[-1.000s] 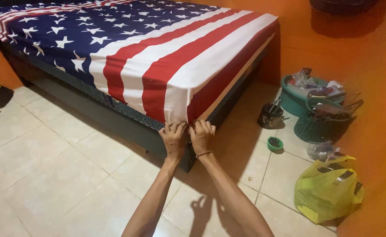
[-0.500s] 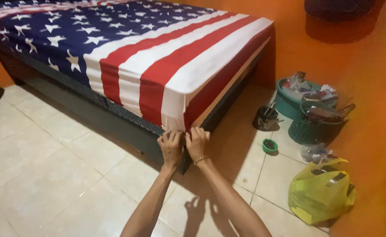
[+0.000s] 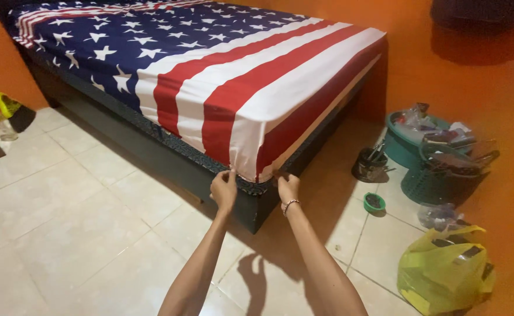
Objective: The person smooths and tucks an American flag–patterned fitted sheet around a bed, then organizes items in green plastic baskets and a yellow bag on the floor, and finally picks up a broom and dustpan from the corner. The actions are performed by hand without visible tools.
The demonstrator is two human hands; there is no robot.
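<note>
A bed sheet [image 3: 227, 76] with white stars on blue and red and white stripes covers the mattress on a dark bed base [image 3: 151, 155]. My left hand [image 3: 224, 189] pinches the sheet's lower hem just left of the near corner. To the right of that corner, my right hand [image 3: 288, 187], with a bracelet on its wrist, grips the hem. The two hands are apart, and the sheet's corner hangs between them over the mattress corner.
On the tiled floor to the right stand two teal baskets [image 3: 438, 169] full of small items, a dark cup of tools [image 3: 369, 164], a small green dish [image 3: 374, 202] and a yellow plastic bag [image 3: 447, 269]. Orange walls close in at right and far left.
My hands, pressed together at the sheet's corner before, have moved apart to either side of it. The corner of the sheet now sits over the mattress corner.
</note>
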